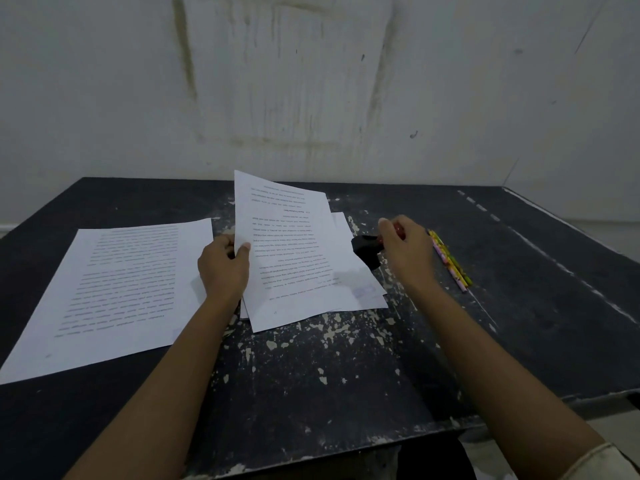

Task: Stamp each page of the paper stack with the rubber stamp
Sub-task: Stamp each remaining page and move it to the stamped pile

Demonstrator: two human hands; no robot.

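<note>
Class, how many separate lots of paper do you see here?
3: a pile lying at the left, one sheet lifted by the left hand, and a stack beneath it. Sheets within each cannot be counted.

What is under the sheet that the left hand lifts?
Under the lifted sheet, more white sheets show past its right edge and near corner. Their text and any stamp marks are covered.

Dim, flat light; soft focus, wide-angle bending at edges.

With both arms stretched forward, the left hand (223, 268) pinches a printed white paper sheet (287, 244) and the right hand (407, 252) grips a black-and-red rubber stamp (365, 249).
</note>
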